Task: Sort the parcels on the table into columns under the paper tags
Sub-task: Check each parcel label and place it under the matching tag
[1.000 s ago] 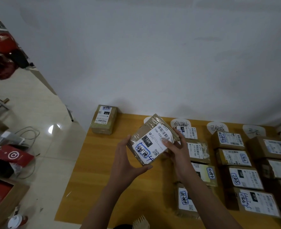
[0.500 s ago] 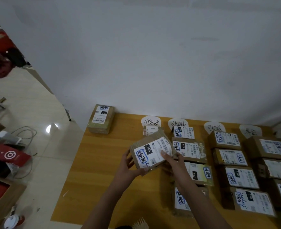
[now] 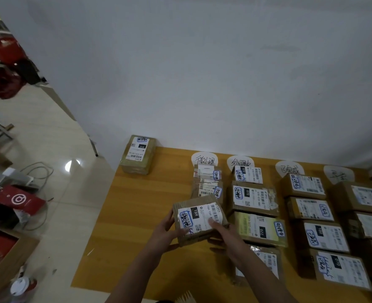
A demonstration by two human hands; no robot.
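Both my hands hold a brown cardboard parcel (image 3: pixel 199 219) with a white label marked 15H. My left hand (image 3: pixel 166 234) grips its left side and my right hand (image 3: pixel 226 237) its right front. The parcel sits low over the wooden table (image 3: pixel 141 204), just below two small parcels (image 3: pixel 207 181) in the leftmost column. Paper tags (image 3: pixel 204 159) lie along the table's far edge, each with a column of labelled parcels under it. One lone parcel (image 3: pixel 138 155) lies at the table's far left corner.
A white wall runs behind the table. To the right stand three more columns of parcels (image 3: pixel 311 213). Left of the table is tiled floor with a red bag (image 3: pixel 17 199), cables, a cardboard box (image 3: pixel 3 259) and a cup (image 3: pixel 20 288).
My hands have carried the 15H parcel down and towards the table, from raised and tilted to nearly flat at the foot of the leftmost column.
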